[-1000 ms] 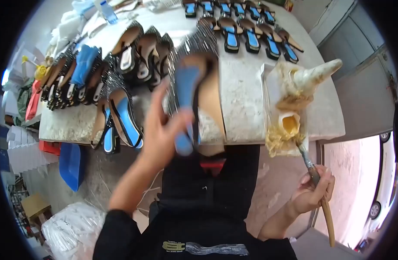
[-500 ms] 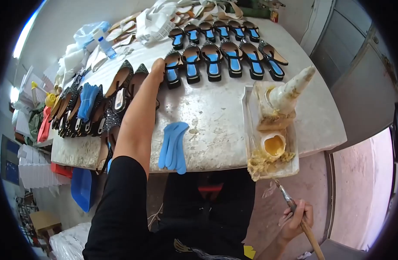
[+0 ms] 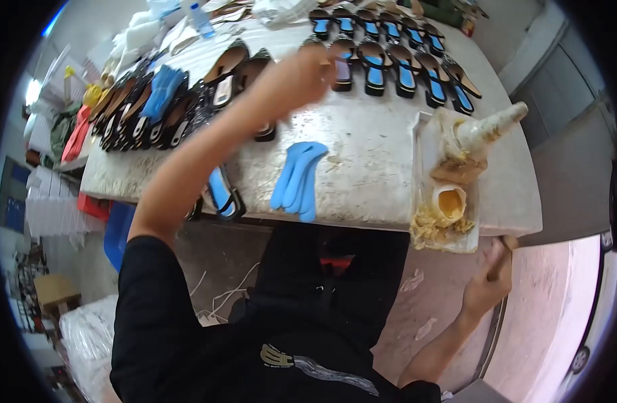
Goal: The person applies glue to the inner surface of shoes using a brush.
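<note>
My left hand is blurred by motion above the front row of black mules with blue insoles; its fingers cannot be made out. Low at the right, beside the table edge, my right hand is closed around a brush, of which only a short part shows. Between the arms lies a small stack of blue insoles. Partly behind my left forearm, a single mule with a blue insole rests at the front edge.
A glue-crusted white tray holds a cone-shaped bottle and an open glue cup. More dark shoes stand at the left with a blue insole bundle on top. A water bottle lies at the back of the table.
The view has shifted, so the table sits higher and further right. My left hand has moved from the row's left end over the shoes. My right hand has risen and turned the brush.
</note>
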### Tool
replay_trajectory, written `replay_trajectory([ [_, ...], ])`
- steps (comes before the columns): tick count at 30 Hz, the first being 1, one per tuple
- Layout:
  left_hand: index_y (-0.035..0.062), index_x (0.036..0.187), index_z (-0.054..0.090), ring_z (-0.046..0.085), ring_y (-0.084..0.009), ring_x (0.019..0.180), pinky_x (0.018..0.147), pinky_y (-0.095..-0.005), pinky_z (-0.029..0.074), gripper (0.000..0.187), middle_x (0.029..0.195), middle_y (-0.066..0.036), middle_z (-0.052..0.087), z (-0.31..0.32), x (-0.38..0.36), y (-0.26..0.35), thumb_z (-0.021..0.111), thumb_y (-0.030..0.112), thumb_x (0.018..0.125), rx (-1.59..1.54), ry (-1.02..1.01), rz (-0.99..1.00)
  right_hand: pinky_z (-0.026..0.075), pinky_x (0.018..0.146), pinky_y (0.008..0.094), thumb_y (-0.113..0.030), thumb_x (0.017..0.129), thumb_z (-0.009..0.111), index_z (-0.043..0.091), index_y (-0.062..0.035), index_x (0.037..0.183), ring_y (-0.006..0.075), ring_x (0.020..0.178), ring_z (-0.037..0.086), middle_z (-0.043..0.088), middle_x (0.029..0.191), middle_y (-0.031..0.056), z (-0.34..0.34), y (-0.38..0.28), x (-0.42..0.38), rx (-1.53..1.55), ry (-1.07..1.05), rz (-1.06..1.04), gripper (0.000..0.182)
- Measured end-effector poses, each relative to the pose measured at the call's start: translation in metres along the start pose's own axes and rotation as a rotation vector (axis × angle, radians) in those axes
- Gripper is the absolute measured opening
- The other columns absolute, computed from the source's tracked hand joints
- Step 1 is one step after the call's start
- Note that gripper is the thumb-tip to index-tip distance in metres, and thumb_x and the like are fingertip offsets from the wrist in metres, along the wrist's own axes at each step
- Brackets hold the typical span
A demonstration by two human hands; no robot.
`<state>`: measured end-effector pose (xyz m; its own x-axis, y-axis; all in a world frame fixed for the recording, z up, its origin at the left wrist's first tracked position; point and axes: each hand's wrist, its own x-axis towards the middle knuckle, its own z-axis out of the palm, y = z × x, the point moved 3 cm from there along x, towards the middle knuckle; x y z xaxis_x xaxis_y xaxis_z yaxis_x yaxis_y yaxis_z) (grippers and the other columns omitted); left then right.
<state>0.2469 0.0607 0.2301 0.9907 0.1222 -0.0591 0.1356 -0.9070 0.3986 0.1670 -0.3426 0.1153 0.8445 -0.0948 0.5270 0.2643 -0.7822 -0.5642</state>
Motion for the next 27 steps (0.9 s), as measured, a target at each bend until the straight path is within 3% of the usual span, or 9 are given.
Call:
replay_trajectory([
  [1,0.0096,0.137,0.056,0.067,-0.0245,0.105,0.089,-0.0364,0.056,0.049,0.120,-0.019,0.066,0.033,-0.019,-0.023,0.060,0.036,0.096,0.131,0.094,0.216,0.052,0.080,0.0336,-0.021,0.101,0.054,0.065,0.0034,0.119,0.0248,0.090,0.068,0.072,0.109,0.0153,0.007,-0.005,0.011,-0.051,0.005,-0.079,0.032],
  [2,0.0104,0.135,0.057,0.057,-0.0364,0.123,0.100,-0.0493,0.051,0.045,0.134,-0.021,0.058,0.045,-0.065,-0.002,0.055,0.036,0.098,0.282,-0.023,0.116,0.052,0.080,0.0356,-0.023,0.100,0.057,0.064,0.0027,0.121,0.0265,0.092,0.069,0.072,0.109,0.0161,0.017,-0.014,0.025,-0.101,0.018,-0.154,0.034],
  [4,0.0107,0.132,0.058,0.044,-0.0556,0.126,0.089,-0.0707,0.045,0.043,0.144,-0.027,0.041,0.136,-0.099,-0.033,0.052,0.034,0.096,0.385,0.342,0.259,0.052,0.085,0.0389,-0.036,0.092,0.068,0.061,0.0018,0.126,0.0326,0.098,0.069,0.071,0.111,0.0182,0.047,-0.036,0.063,-0.232,0.059,-0.149,0.051],
  [5,0.0070,0.136,0.055,0.024,-0.0658,0.133,0.096,-0.0806,0.029,0.050,0.150,-0.027,0.033,0.173,-0.094,-0.049,0.055,0.033,0.093,0.208,0.342,0.202,0.052,0.087,0.0402,-0.041,0.088,0.072,0.057,0.0023,0.130,0.0340,0.100,0.068,0.070,0.110,0.0193,0.060,-0.050,0.077,-0.317,0.057,-0.138,0.062],
  [13,-0.0034,0.132,0.053,0.032,-0.0571,0.136,0.101,-0.0742,0.032,0.053,0.149,-0.026,0.039,0.168,-0.106,-0.091,0.058,0.030,0.091,0.490,0.421,-0.066,0.050,0.090,0.0419,-0.056,0.074,0.079,0.039,0.0025,0.142,0.0389,0.104,0.066,0.066,0.115,0.0235,0.116,-0.052,0.104,-0.246,-0.214,0.016,0.098],
  [15,-0.0055,0.127,0.055,0.040,-0.0467,0.134,0.105,-0.0603,0.039,0.050,0.146,-0.024,0.043,0.135,-0.156,-0.067,0.066,0.019,0.086,0.009,0.730,0.323,0.050,0.092,0.0418,-0.057,0.070,0.081,0.036,0.0018,0.144,0.0389,0.105,0.065,0.065,0.118,0.0233,0.121,-0.033,0.106,-0.231,-0.088,-0.021,0.105],
  [18,-0.0031,0.124,0.055,0.055,-0.0370,0.111,0.095,-0.0386,0.048,0.054,0.127,-0.021,0.055,0.116,-0.235,-0.105,0.074,0.002,0.074,-0.317,1.114,0.240,0.049,0.094,0.0417,-0.056,0.070,0.082,0.037,0.0013,0.144,0.0384,0.106,0.065,0.064,0.119,0.0230,0.114,-0.051,0.103,-0.254,-0.136,0.015,0.104],
  [20,-0.0048,0.138,0.043,0.057,-0.0361,0.102,0.092,-0.0399,0.047,0.071,0.121,-0.023,0.057,0.132,-0.255,-0.135,0.074,0.004,0.075,-0.287,1.192,-0.097,0.049,0.095,0.0415,-0.055,0.070,0.082,0.037,0.0008,0.143,0.0379,0.107,0.065,0.064,0.121,0.0227,0.113,-0.066,0.102,-0.271,-0.186,0.059,0.103],
  [27,-0.0060,0.149,0.026,0.058,-0.0373,0.100,0.093,-0.0401,0.047,0.092,0.119,-0.025,0.057,0.161,-0.211,-0.144,0.077,0.005,0.073,-0.253,1.125,-0.180,0.051,0.089,0.0423,-0.051,0.068,0.085,0.033,-0.0003,0.146,0.0375,0.100,0.068,0.066,0.117,0.0229,0.139,-0.166,0.062,-0.209,-0.305,-0.001,0.106],
])
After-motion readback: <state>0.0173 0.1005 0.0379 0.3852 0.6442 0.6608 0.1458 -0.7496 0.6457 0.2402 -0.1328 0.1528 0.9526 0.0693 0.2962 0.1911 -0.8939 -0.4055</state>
